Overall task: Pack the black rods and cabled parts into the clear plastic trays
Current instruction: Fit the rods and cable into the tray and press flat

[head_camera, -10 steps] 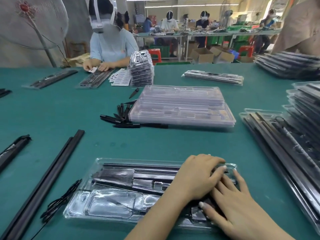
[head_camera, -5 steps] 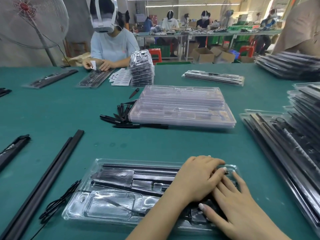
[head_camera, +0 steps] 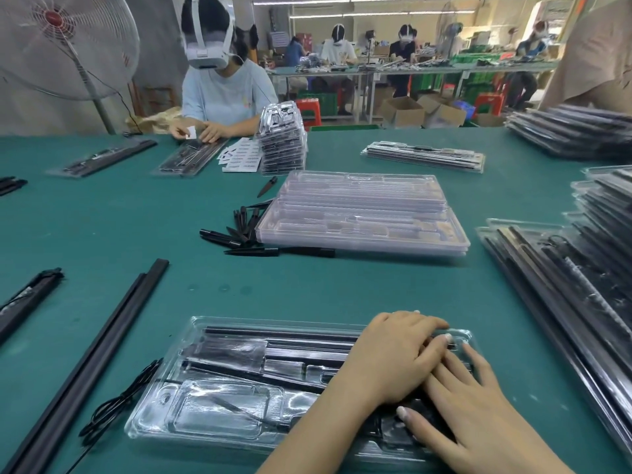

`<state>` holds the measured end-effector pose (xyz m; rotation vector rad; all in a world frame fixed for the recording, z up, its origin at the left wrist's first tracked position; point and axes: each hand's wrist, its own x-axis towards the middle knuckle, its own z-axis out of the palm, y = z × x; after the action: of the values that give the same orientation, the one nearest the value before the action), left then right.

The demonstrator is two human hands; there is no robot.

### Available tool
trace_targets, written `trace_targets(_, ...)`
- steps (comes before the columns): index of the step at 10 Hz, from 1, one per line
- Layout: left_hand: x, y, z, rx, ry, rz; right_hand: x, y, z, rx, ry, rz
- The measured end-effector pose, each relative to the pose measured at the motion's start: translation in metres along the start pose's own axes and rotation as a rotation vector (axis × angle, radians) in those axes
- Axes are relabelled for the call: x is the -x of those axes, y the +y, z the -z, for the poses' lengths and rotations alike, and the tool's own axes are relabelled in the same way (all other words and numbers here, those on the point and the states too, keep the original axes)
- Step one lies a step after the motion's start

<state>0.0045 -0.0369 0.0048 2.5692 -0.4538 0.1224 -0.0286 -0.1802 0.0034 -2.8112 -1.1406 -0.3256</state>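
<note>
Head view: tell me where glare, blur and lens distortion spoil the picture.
Head view: glare streaks the near tray, hiding its lower pockets; the left hand and right hand stay sharp; the far workers are soft; the table edge and fan bow from the wide lens.

Worker opposite (head_camera: 225, 94) lowered the white slip (head_camera: 192, 133) (toward the tray).

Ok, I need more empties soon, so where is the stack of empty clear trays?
In the head view the stack of empty clear trays sits mid-table, straight beyond the tray being packed, with loose short black rods against its left edge.
</note>
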Motion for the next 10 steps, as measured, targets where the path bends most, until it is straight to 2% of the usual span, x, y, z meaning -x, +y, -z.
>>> trace_targets(10,0.0003,0.0001,0.0000,-0.006,-0.003,-0.001,0.0006,0.0011,-0.0008,-0.039,0.007,0.003)
